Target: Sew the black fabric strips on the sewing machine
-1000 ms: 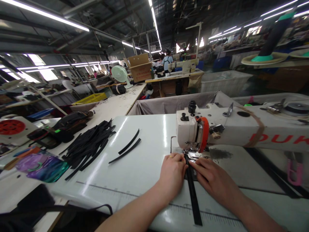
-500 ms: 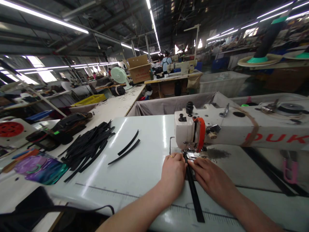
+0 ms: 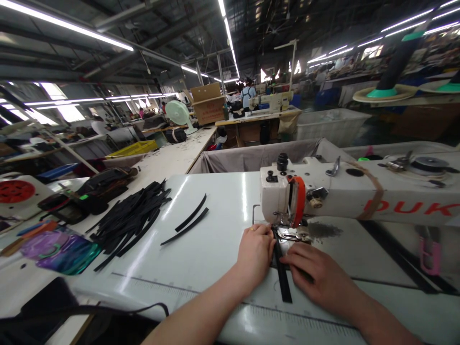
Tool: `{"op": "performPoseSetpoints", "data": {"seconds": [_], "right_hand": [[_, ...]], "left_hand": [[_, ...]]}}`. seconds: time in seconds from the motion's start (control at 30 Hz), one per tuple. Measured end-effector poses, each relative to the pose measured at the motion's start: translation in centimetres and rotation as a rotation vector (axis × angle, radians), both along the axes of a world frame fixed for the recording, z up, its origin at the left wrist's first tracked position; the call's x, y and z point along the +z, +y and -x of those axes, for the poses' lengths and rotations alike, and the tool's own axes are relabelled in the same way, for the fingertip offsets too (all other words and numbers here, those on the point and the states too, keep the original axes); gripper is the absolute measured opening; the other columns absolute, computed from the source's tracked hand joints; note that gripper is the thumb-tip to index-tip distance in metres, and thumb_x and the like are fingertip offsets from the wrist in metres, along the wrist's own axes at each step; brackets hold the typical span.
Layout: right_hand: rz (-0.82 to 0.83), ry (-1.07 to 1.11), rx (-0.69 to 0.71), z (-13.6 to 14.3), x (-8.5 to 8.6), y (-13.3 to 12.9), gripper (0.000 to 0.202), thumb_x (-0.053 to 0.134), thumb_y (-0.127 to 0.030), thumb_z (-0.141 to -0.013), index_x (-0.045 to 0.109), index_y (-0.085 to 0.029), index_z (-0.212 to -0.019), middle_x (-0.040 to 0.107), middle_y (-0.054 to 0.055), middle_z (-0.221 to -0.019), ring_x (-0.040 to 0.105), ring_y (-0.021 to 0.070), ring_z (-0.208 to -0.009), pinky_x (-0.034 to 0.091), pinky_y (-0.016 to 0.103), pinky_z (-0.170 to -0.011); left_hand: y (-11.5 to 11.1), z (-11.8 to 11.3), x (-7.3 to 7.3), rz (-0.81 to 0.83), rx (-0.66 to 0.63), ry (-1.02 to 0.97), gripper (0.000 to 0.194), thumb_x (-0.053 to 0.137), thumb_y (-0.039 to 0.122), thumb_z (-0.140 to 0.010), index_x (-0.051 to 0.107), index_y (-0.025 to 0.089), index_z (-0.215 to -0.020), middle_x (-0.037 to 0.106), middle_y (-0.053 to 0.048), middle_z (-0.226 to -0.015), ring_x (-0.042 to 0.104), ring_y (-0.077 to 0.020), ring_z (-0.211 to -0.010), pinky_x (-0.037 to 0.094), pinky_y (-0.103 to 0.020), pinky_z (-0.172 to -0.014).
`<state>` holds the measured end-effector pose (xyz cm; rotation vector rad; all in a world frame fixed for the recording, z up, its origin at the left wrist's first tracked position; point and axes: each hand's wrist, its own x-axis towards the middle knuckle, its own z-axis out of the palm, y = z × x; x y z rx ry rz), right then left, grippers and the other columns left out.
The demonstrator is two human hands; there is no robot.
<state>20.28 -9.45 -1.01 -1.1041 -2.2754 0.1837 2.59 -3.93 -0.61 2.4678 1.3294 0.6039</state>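
Note:
A black strip (image 3: 282,279) runs from under the head of a white sewing machine (image 3: 275,196) toward me. My left hand (image 3: 253,251) is closed at the strip's left edge, close to the presser foot; its fingertips are bunched on the strip. On the other side my right hand (image 3: 312,268) touches the strip's right edge with its forefinger, the fingers bent and a little apart, thumb tucked below. Two short black strips (image 3: 190,225) lie on the pale table (image 3: 219,244) to the left, beside a heap of black strips (image 3: 134,215).
Pink-handled scissors (image 3: 429,254) and long black strips (image 3: 395,256) lie under the machine arm on the right. At the left are a purple and teal pouch (image 3: 61,251) and a dark bag (image 3: 108,184). A green fan (image 3: 179,115) and a person (image 3: 247,94) are farther back.
The strip has moved forward under the machine, so less of it shows toward me. My right hand has slid back along the strip, away from the presser foot; my left hand shifted slightly left.

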Motion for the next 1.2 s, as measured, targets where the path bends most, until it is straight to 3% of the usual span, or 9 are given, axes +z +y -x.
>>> {"op": "performPoseSetpoints", "data": {"seconds": [0.23,0.57,0.83,1.0,1.2], "right_hand": [[0.070,0.031,0.121,-0.1,0.5,-0.9,0.027,0.047,-0.007,-0.081,0.068,-0.023,-0.087,0.062,0.002,-0.075,0.059,0.0165,-0.074,0.047,0.031,-0.069],[-0.059,-0.029,-0.036,-0.1,-0.5,0.6,0.026,0.046,-0.011,-0.086,0.069,-0.022,-0.093,0.069,0.003,-0.082,0.065,0.0172,-0.079,0.053,0.031,-0.075],[-0.124,-0.157,-0.158,-0.1,-1.3,1.3,0.028,0.048,-0.014,-0.088,0.066,-0.021,-0.107,0.072,0.007,-0.100,0.067,0.0212,-0.088,0.056,0.035,-0.075],[-0.129,-0.187,-0.175,0.0,-1.3,1.3,0.028,0.048,-0.013,-0.087,0.065,-0.020,-0.109,0.072,0.008,-0.100,0.067,0.0217,-0.087,0.056,0.035,-0.072],[-0.126,-0.213,-0.153,-0.1,-1.5,1.2,0.027,0.048,-0.014,-0.089,0.063,-0.018,-0.111,0.071,0.008,-0.099,0.067,0.0226,-0.089,0.056,0.038,-0.076]], "left_hand": [[-0.3,0.2,0.3,0.006,-0.030,-0.049,0.023,0.049,0.016,-0.093,0.071,0.017,-0.085,0.068,-0.007,-0.114,0.059,-0.0235,-0.106,0.049,-0.040,-0.093],[-0.2,0.1,0.2,0.016,-0.051,-0.048,0.020,0.050,0.013,-0.092,0.070,0.014,-0.089,0.069,-0.009,-0.112,0.058,-0.0243,-0.108,0.049,-0.041,-0.097],[0.1,0.3,0.3,-0.010,-0.095,-0.028,0.023,0.051,0.015,-0.093,0.069,0.016,-0.078,0.070,-0.008,-0.104,0.060,-0.0223,-0.100,0.050,-0.037,-0.095],[0.4,0.8,0.6,0.006,-0.128,-0.050,0.017,0.057,0.013,-0.089,0.070,0.017,-0.078,0.071,-0.006,-0.105,0.061,-0.0216,-0.103,0.050,-0.035,-0.096],[0.0,0.5,-0.2,-0.023,-0.095,-0.022,0.020,0.053,0.018,-0.093,0.070,0.015,-0.083,0.070,-0.007,-0.107,0.060,-0.0238,-0.104,0.050,-0.038,-0.096]]}}
